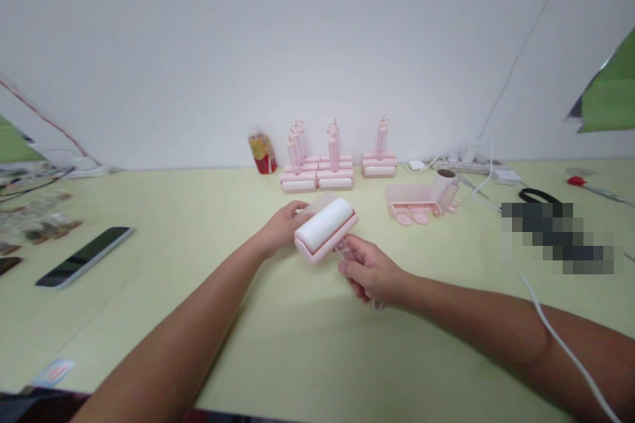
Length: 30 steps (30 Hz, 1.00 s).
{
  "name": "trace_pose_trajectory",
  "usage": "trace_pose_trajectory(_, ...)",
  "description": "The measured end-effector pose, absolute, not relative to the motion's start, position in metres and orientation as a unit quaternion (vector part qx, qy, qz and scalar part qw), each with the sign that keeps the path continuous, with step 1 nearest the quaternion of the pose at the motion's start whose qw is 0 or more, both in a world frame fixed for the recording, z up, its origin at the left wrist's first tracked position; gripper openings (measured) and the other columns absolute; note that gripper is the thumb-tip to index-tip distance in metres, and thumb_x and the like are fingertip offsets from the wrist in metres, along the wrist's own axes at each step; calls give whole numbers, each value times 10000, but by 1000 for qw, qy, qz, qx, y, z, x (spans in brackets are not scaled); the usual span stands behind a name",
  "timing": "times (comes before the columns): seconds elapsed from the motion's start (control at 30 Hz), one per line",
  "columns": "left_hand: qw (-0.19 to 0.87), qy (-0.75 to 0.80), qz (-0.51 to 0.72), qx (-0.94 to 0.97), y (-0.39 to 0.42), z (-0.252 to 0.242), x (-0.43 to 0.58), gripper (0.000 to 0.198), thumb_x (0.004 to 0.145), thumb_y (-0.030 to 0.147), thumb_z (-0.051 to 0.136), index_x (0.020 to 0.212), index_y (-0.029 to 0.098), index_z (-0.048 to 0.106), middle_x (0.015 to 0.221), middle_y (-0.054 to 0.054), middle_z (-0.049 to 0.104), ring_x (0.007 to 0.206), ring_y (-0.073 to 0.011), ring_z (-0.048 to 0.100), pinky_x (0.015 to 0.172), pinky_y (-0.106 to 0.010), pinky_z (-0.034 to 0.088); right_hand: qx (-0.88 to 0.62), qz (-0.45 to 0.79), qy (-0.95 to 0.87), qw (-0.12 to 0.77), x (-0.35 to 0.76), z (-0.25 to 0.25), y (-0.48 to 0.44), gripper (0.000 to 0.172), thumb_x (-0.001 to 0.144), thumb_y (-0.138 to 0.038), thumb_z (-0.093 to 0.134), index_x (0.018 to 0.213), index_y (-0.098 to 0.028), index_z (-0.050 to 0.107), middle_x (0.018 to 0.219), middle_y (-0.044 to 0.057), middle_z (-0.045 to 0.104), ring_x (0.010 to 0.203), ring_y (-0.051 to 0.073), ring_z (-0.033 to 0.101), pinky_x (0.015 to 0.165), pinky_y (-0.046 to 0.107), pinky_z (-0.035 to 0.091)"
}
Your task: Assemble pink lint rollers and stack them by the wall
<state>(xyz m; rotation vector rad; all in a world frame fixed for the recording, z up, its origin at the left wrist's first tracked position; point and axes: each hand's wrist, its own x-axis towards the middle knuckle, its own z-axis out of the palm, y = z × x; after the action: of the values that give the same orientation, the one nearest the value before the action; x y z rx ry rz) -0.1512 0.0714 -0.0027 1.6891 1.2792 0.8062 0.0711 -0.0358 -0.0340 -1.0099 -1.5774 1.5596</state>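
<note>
My right hand [370, 269] is closed round the clear pink handle of a lint roller [325, 228], whose white sticky roll faces up in a pink frame. Behind the roll, my left hand [288, 228] grips a translucent cover [320, 201], with part of its fingers hidden by the roller. The roller is tilted, its left end lower, and is held above the table. Whether the cover touches the frame cannot be made out.
Several finished-looking pink lint rollers [335, 178] stand upright by the wall, beside a red and yellow packet [262, 152]. To their right lie loose roller parts [414, 201] and a paper roll [443, 182]. A phone [84, 256] lies left; a white cable [560, 337] crosses my right forearm.
</note>
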Motion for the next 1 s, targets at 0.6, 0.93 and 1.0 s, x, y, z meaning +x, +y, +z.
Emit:
trace_pose_trajectory(0.6, 505, 449, 314, 667, 51, 23, -169, 415, 813, 470, 651, 1097, 168, 621, 767, 2, 558, 618, -104, 496, 502, -204, 373, -400, 645, -548, 352, 63, -38, -28, 379, 802, -389, 640, 1085, -226, 447, 600, -111, 481, 400, 82, 491, 334, 205, 469)
trace_pose_trajectory(0.93, 503, 435, 272, 695, 46, 28, -166, 425, 796, 444, 670, 1122, 177, 612, 843, -21, 613, 699, -139, 561, 574, -233, 432, -410, 625, -575, 332, 63, -35, -29, 362, 846, -345, 598, 1155, -218, 458, 524, -114, 485, 387, 87, 472, 357, 200, 473)
trace_pose_trajectory(1.0, 508, 429, 267, 697, 44, 29, -165, 424, 796, 442, 670, 1125, 181, 611, 865, -25, 621, 714, -145, 573, 591, -241, 445, -414, 623, -575, 332, 63, -35, -29, 354, 851, -339, 594, 1155, -223, 457, 527, -113, 487, 392, 86, 478, 359, 195, 473)
